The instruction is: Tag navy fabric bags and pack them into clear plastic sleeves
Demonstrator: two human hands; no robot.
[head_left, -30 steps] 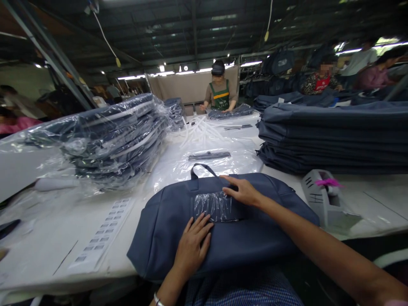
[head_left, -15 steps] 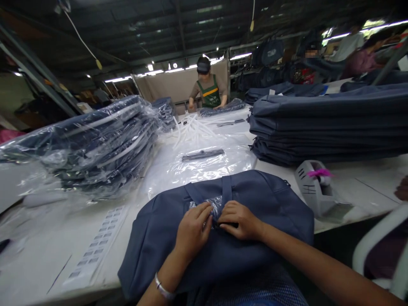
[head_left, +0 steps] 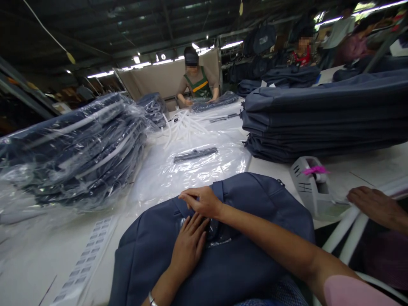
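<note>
A navy blue duffel bag [head_left: 255,216] lies flat in front of me on the table edge, with two strap handles running over its upper part. My left hand [head_left: 188,246] rests open on the bag, fingers stretched over a piece of clear plastic film [head_left: 219,238] near the handles. Crossing above it, my right hand [head_left: 204,202] is closed by the left strap [head_left: 181,207]; its fingertips are pressed together, and what they grip is hidden. Beyond the bag lie clear plastic bags [head_left: 191,176] with a bundle of dark cords [head_left: 195,154] on top.
Plastic-wrapped bags [head_left: 79,144] are piled at left, unwrapped navy bags [head_left: 318,114] at right. A tape dispenser [head_left: 307,182] and a label sheet [head_left: 84,259] flank my bag. White strips [head_left: 185,125] lie farther back. Another person's hand [head_left: 378,206] is at right; a co-worker [head_left: 199,83] stands opposite.
My right hand has moved left across my left hand to the left strap. My left hand has flattened lower over the film. Another person's hand has come further in at right.
</note>
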